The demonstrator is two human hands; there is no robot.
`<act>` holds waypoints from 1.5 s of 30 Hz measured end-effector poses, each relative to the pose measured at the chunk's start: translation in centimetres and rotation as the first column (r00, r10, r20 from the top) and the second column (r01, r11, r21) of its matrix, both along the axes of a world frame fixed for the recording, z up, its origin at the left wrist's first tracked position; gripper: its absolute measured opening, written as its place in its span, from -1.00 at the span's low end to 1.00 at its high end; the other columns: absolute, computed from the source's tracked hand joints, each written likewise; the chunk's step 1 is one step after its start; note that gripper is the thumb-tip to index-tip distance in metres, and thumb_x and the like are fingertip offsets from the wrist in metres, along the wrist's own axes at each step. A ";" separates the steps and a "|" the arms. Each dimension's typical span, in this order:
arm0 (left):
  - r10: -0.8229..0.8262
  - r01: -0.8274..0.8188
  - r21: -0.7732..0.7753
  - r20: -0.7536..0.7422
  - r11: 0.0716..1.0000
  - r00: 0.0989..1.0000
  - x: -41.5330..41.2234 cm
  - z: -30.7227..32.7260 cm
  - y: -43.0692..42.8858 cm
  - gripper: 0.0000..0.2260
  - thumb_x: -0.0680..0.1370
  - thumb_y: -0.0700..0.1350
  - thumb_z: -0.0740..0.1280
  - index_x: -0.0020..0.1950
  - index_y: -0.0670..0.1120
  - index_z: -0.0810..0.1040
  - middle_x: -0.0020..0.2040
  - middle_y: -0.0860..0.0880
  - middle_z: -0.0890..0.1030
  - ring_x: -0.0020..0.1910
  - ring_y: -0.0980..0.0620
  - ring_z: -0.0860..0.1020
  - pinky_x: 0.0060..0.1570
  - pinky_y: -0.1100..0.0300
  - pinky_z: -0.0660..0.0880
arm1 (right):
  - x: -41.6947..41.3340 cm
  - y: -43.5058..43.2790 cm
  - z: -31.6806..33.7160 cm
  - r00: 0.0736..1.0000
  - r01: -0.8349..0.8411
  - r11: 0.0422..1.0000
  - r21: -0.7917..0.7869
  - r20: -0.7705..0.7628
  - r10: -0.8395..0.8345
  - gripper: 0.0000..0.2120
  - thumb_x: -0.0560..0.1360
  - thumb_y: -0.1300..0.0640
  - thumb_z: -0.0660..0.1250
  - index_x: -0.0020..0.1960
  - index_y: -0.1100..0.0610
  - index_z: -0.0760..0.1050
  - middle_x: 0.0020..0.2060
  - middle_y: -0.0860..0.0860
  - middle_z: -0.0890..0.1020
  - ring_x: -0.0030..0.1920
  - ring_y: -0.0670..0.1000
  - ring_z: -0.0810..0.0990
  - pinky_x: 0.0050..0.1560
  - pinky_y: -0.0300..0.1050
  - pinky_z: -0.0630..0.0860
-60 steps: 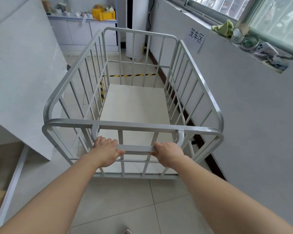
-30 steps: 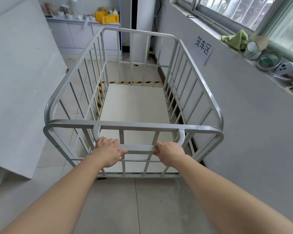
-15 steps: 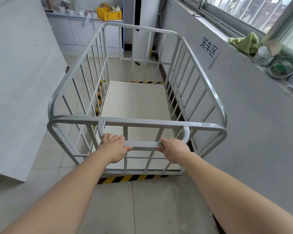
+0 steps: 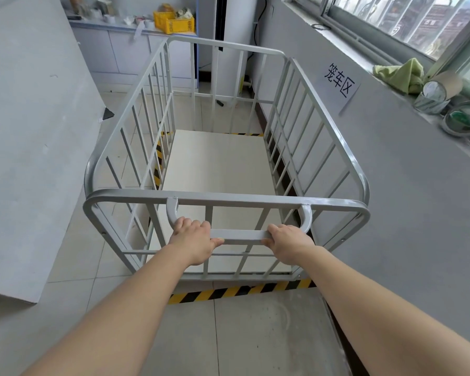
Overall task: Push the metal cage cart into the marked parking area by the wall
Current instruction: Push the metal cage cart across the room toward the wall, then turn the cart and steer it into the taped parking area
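Head view: the cart (image 4: 225,169) is empty, only its pale floor board showing. It stands just beside the wall (image 4: 391,185), inside the striped tape (image 4: 242,291) on the floor. The left hand (image 4: 193,240) and right hand (image 4: 288,241) are both closed round the handle (image 4: 240,236). A wall sign (image 4: 339,80) reads "笼车区". A yellow crate (image 4: 174,21) on the far counter holds items too small to tell.

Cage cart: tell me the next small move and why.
Probably stop pushing and let go. The cage cart sits beside the wall, under the paper sign, with striped floor tape showing just behind its near end and more at its far end and left side. Left hand and right hand grip the handle bar.
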State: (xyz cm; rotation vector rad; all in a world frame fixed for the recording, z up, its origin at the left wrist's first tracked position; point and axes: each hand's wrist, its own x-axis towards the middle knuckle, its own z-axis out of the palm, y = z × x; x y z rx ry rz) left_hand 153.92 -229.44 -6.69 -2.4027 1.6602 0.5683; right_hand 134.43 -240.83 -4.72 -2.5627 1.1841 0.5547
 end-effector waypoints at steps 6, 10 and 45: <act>-0.029 0.029 -0.008 -0.027 1.000 0.999 0.6 -0.2 -0.7 -0.50 0.60 0.24 -0.01 0.29 -0.11 0.37 0.26 -0.14 0.47 0.32 -0.18 0.32 0.40 -0.08 0.10 | 0.3 -0.5 0.0 1.000 0.018 1.000 -0.005 0.006 -0.018 -0.70 0.63 -0.09 0.04 0.17 0.10 0.37 0.05 0.07 0.52 0.01 0.05 0.39 0.14 0.00 0.35; -0.067 0.065 -0.030 -0.100 0.997 0.993 1.5 -0.2 -0.4 -0.58 0.63 0.14 -0.01 0.36 -0.09 0.31 0.32 -0.13 0.43 0.37 -0.16 0.29 0.47 -0.09 0.00 | 0.8 -0.6 0.4 0.998 0.059 0.998 0.028 0.005 -0.060 -0.71 0.61 -0.10 0.11 0.16 0.10 0.39 0.03 0.06 0.51 0.01 0.05 0.40 0.15 -0.01 0.36; -0.212 0.218 -0.106 0.061 0.970 0.975 30.4 1.3 3.8 -0.76 0.57 -0.16 0.19 0.18 -0.01 0.54 0.15 0.02 0.48 0.31 -0.04 0.29 0.22 0.09 0.35 | 35.3 4.5 1.0 0.979 -0.189 0.944 0.269 0.123 0.161 -0.67 0.59 -0.11 0.16 0.14 0.07 0.54 -0.06 0.03 0.58 -0.03 0.08 0.49 -0.09 -0.14 0.37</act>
